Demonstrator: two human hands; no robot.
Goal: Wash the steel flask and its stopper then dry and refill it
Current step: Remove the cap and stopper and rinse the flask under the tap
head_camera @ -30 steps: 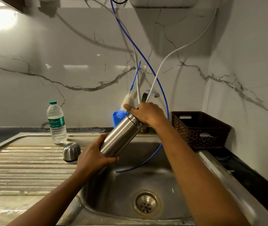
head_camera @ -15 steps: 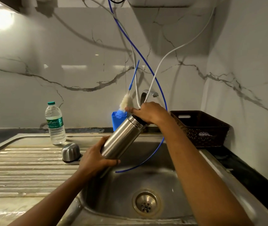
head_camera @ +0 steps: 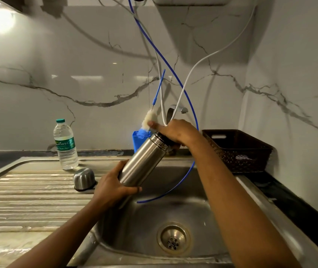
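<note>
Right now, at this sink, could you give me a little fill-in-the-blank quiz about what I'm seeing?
The left hand and right hand hold the steel flask tilted over the ____.
The plastic water bottle has a ____ cap.
The brown basket sits on the person's ____ side.
Missing words: sink, green, right.

Water bottle point(head_camera: 65, 144) on drainboard point(head_camera: 28, 192); brown basket point(head_camera: 237, 149) rightward, holding something indistinct.

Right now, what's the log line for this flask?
left hand: grips flask bottom | right hand: grips flask top, stopper hidden | flask: tilted above sink | cup: upside down on drainboard
</note>
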